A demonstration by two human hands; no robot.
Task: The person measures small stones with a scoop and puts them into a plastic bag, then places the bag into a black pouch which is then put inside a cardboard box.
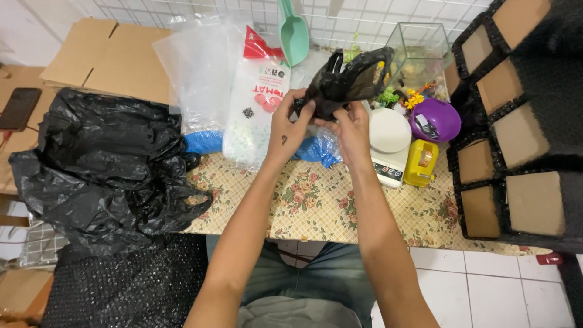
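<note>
A worktop (316, 206) covered in a floral-patterned cloth stands over a white tiled floor (486, 285), with a white wire grid (200, 7) behind it. At the left a large crumpled heap of black plastic bags (103, 164) spills over the edge, beside flattened brown cardboard (103, 54) and a dark phone (19, 108). Clear plastic bags (203, 67), a white printed pouch (255, 109) and a mint green plastic scoop (293, 33) lie further back. A white digital kitchen scale (390, 143), a purple bowl (435, 119), a yellow tape dispenser (422, 163) and a glass tank (422, 51) crowd the right, next to black-edged cardboard compartments (516, 121). Above the middle, the left hand (288, 127) and right hand (352, 130) both hold a small black plastic bag (349, 82) in a closed grip, lifted off the cloth
</note>
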